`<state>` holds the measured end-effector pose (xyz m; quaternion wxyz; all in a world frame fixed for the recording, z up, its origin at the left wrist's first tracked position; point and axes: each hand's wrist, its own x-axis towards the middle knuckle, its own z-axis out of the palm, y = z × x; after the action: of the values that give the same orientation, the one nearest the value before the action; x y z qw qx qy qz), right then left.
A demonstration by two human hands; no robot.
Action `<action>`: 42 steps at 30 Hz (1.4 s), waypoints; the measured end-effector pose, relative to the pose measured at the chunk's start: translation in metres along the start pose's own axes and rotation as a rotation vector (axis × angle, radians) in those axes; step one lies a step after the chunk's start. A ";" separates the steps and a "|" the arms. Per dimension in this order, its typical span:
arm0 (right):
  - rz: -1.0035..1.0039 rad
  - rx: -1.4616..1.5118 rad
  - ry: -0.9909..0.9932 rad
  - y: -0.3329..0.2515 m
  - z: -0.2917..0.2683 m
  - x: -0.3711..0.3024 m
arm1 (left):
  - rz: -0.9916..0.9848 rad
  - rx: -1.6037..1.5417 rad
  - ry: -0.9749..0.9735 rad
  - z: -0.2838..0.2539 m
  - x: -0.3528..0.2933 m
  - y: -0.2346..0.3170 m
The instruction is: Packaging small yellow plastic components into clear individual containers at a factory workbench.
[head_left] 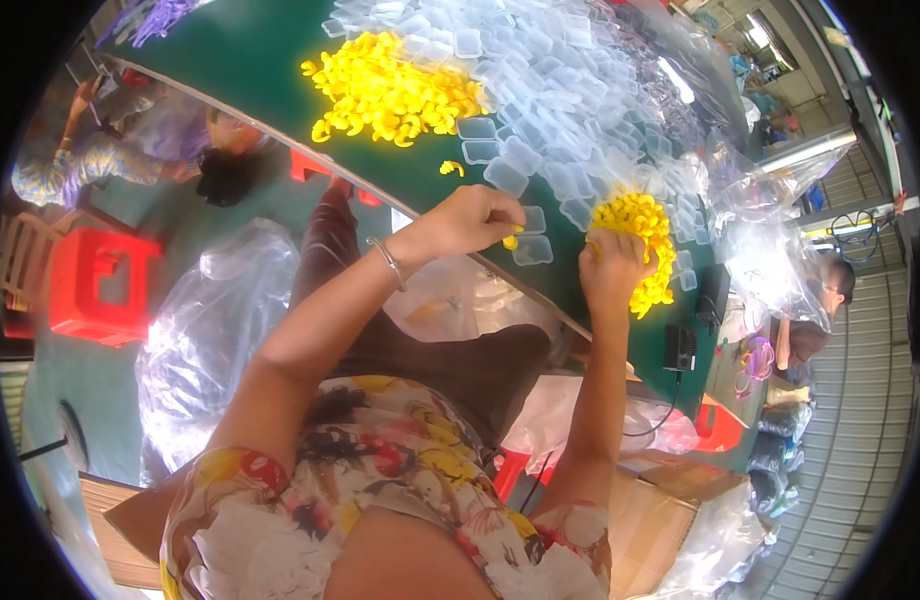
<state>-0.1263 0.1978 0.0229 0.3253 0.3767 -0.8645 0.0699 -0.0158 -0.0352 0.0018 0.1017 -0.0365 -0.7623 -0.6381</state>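
Note:
My left hand (pixel 472 222) is pinched over the near edge of the table, with a small curved yellow plastic piece (pixel 510 242) at its fingertips. Right beside it lie two small clear plastic trays (pixel 533 251), one behind the other. My right hand (pixel 616 265) has its fingers curled at the near side of a pile of yellow pieces (pixel 645 217). What those fingers hold is hidden by the hand. Farther off, a larger heap of the same yellow pieces (pixel 390 92) sits on the green table (pixel 360 162), with a couple of stray ones in front.
A big heap of clear trays (pixel 560 90) covers the far table. A black adapter (pixel 680 347) with a cable lies at the right. Clear plastic bags (pixel 220 340) and a red stool (pixel 102 285) stand left. Other people work at the left and right.

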 end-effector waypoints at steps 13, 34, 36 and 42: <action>-0.096 0.603 0.008 -0.037 -0.001 -0.006 | 0.169 0.504 0.085 0.035 0.008 0.002; 0.053 0.640 -0.080 -0.046 -0.005 0.007 | 0.288 0.710 0.239 0.043 -0.020 0.006; 0.117 0.659 -0.180 -0.044 -0.001 0.014 | 0.305 0.710 0.223 0.039 -0.023 0.006; 0.115 0.859 -0.400 -0.036 0.011 0.026 | 0.413 0.658 0.196 0.030 -0.031 0.005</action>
<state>-0.1202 0.1531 0.0258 -0.0373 0.4346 -0.8225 0.3650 0.0120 -0.0022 -0.0044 0.3064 -0.0932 -0.8892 -0.3267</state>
